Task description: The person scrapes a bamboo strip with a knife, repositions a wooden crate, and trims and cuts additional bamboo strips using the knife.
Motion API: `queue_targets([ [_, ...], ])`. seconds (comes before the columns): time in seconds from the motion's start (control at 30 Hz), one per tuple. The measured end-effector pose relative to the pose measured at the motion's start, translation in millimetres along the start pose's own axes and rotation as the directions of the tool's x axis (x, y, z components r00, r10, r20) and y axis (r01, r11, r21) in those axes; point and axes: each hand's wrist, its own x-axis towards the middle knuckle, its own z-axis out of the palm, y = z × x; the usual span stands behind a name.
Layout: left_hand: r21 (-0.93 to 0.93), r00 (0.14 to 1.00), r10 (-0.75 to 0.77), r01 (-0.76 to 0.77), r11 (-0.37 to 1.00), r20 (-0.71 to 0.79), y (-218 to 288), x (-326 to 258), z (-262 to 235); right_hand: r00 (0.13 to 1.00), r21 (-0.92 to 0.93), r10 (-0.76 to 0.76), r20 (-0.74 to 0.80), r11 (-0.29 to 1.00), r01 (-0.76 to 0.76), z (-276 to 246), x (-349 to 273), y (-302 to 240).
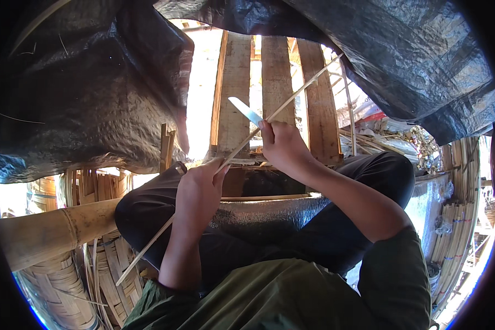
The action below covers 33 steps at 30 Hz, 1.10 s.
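Note:
A long, thin bamboo strip (295,95) runs slantwise from the lower left to the upper right in front of me. My left hand (199,190) is closed around its middle, thumb and fingers pinching it. Farther up the strip, my right hand (285,144) grips a knife, whose pale blade (243,110) points up and to the left. The knife's handle is hidden inside my right fist. Blade and strip cross close to my right thumb; whether the edge is cutting into it, I cannot tell.
Upright wooden boards (275,77) stand ahead, with bright gaps between them. Black plastic sheeting (82,93) hangs at the left and upper right. A thick bamboo pole (55,234) lies left of my knee. Bundled bamboo strips (451,236) are at the right.

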Motion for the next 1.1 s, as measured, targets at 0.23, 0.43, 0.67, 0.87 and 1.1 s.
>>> queue_targets([
  [0.23,0.032,1.000,0.012,-0.012,0.999,0.019,-2,-1,-8,0.995,-0.015,0.094,-0.017,0.995,-0.094,-26,14,9],
  [0.43,0.007,1.000,-0.003,0.003,1.000,0.007,-12,-10,-19,0.951,-0.066,0.308,-0.034,0.948,-0.310,-42,26,10],
  [0.67,0.123,0.990,-0.045,0.029,0.992,0.130,-17,-12,-28,0.839,0.428,0.544,0.035,0.750,-0.504,-30,44,38],
  [0.87,0.135,0.981,0.038,-0.064,0.989,0.192,-16,-15,-20,0.850,0.420,0.527,0.021,0.767,-0.486,-25,37,34],
  [1.1,0.130,0.987,0.040,-0.061,0.990,0.153,-30,-6,7,0.834,0.280,0.502,0.230,0.786,-0.551,-45,40,25],
])
